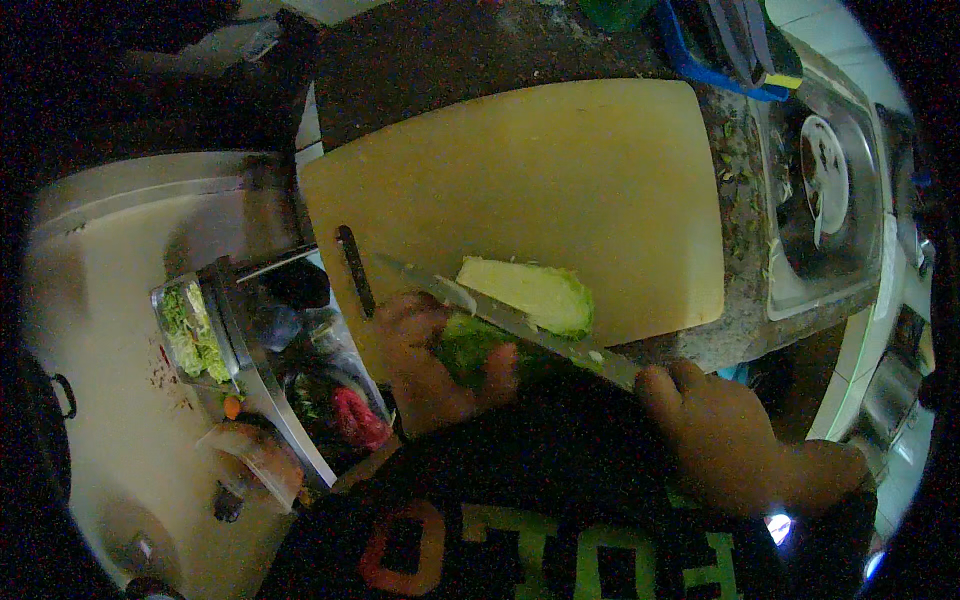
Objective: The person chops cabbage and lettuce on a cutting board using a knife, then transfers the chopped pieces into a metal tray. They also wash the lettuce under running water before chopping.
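My right hand (pixel 697 420) grips the handle end of a long kitchen knife (pixel 551 337), whose blade slants up and left over the cutting board. My left hand (pixel 442 367) curls around a green leafy vegetable (pixel 469 349), probably cabbage, at the near edge of the board; the blade lies right along its far side. Beyond the blade a pale green cut piece (pixel 529 296) rests flat on the large yellowish cutting board (pixel 570 172). Small pale bits cling to the blade. The underside of the held vegetable is hidden by my fingers and dark shirt.
Left of the board, a clear container (pixel 191 330) holds chopped greens beside an open drawer-like bin (pixel 300 435) with a red item (pixel 360 416). A small orange piece (pixel 232 407) lies nearby. At right, a steel sink (pixel 780 292) contains a white plate (pixel 825 172); a blue rack (pixel 697 71) stands behind.
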A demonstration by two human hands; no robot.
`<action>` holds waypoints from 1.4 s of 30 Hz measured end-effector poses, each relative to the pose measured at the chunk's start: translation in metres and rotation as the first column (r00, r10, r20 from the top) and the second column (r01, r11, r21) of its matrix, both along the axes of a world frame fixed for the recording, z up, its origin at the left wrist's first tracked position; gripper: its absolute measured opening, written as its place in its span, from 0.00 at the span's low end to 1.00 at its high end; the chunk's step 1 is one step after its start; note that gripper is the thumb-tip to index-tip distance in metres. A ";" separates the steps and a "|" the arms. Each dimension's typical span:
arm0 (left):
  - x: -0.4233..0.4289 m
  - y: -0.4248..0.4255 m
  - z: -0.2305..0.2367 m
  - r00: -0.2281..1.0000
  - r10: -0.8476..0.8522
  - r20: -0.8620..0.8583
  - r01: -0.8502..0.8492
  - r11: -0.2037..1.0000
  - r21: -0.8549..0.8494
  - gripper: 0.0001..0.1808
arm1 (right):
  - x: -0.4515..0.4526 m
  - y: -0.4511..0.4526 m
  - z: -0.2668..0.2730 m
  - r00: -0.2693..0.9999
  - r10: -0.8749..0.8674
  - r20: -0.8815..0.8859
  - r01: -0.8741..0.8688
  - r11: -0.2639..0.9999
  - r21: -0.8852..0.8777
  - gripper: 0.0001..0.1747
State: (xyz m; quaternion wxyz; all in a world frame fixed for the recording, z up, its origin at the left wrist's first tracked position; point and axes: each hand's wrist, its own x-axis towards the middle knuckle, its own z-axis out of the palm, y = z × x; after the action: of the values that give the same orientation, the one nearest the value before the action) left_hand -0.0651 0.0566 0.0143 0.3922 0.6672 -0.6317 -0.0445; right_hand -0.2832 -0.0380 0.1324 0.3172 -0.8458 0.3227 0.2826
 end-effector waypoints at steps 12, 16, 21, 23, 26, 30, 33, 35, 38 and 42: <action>-0.001 -0.012 0.027 0.991 -0.132 -0.006 0.131 0.974 0.184 0.22 | 0.018 -0.021 -0.039 0.995 -0.015 -0.100 0.032 0.985 0.171 0.21; 0.001 -0.017 0.026 0.991 -0.124 -0.050 0.130 0.979 0.159 0.21 | 0.025 -0.026 -0.072 0.994 -0.048 -0.097 0.063 0.985 0.159 0.22; 0.009 -0.020 0.017 0.972 -0.194 -0.131 0.208 0.973 0.098 0.20 | 0.022 -0.028 -0.107 0.993 -0.075 -0.092 0.090 0.980 0.176 0.18; 0.009 -0.019 0.017 0.977 -0.185 -0.104 0.197 0.973 0.121 0.20 | 0.014 -0.032 -0.111 0.995 -0.094 0.033 0.088 0.984 0.155 0.16; 0.008 -0.015 0.018 0.979 -0.171 -0.106 0.185 0.973 0.141 0.20 | 0.003 -0.034 -0.099 0.967 -0.206 0.148 0.192 0.976 0.105 0.18; 0.005 -0.006 0.011 0.988 -0.093 -0.121 0.112 0.980 0.163 0.23 | -0.009 -0.025 -0.051 0.983 -0.184 0.020 0.181 0.978 0.102 0.17; 0.007 0.002 -0.002 0.987 -0.126 -0.103 0.151 0.943 0.295 0.27 | -0.013 -0.018 -0.015 0.988 -0.151 -0.036 0.155 0.977 0.144 0.17; 0.010 0.006 -0.012 0.986 -0.138 -0.097 0.159 0.951 0.266 0.28 | -0.012 -0.016 -0.002 0.993 -0.122 0.002 0.120 0.981 0.153 0.16; 0.013 0.010 -0.022 0.990 -0.131 -0.045 0.135 0.984 0.114 0.30 | -0.007 -0.012 0.009 0.995 -0.078 -0.062 0.088 0.980 0.177 0.24; 0.010 0.007 -0.032 0.996 -0.091 0.001 0.090 0.990 -0.106 0.29 | -0.003 -0.011 0.012 0.998 -0.059 -0.030 0.063 0.984 0.164 0.27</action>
State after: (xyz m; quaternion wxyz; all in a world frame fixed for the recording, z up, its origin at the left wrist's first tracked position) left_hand -0.0550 0.0640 -0.0175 0.4261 0.6159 -0.6620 -0.0300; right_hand -0.2861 -0.0485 0.1447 0.3906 -0.8028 0.3279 0.3089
